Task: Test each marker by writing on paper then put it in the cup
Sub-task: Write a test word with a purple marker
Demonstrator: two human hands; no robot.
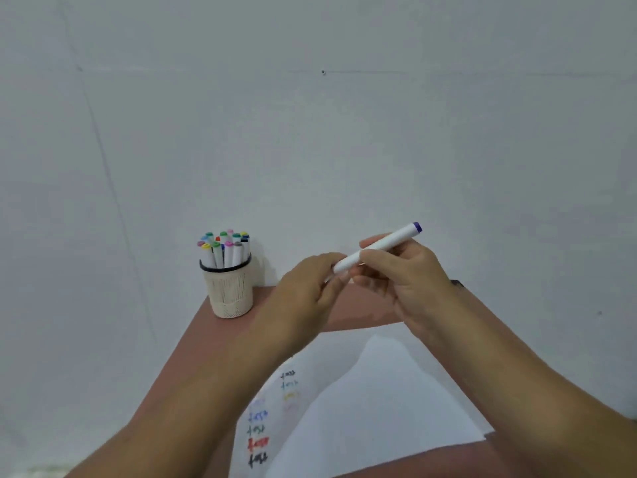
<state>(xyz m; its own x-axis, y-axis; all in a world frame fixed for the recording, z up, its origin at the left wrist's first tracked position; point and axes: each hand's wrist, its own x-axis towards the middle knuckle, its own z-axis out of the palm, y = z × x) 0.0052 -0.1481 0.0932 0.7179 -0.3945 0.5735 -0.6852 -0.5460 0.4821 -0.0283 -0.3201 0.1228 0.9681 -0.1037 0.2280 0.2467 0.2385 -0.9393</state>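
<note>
**Inspector A:** Position of the marker under test?

**Inspector B:** The white marker [377, 247] is held in the air above the far part of the brown table [193, 353], tilted, with its purple end cap up and to the right and its lower end down and to the left. It touches neither the paper nor the cup.

**Inspector A:** Hands?

**Inspector B:** The right hand [403, 281] has its fingers curled round the middle of the barrel. The left hand [306, 288] has its fingertips closed on the lower left end of the same marker; whether that end carries a cap is hidden by the fingers.

**Inspector A:** The cup?

**Inspector B:** A cream cup [229, 291] with a dark rim stands upright at the far left corner of the table, against the wall [310, 115], to the left of both hands and apart from them. It holds a bundle of white markers [224, 250] standing upright, their coloured caps on top.

**Inspector A:** The paper?

**Inspector B:** A white sheet [362, 408] lies flat on the near part of the table, below the forearms. Its left side carries a column of short written marks [258, 439] in several colours, including black, red, blue, green and yellow. The wording is too blurred to read.
</note>
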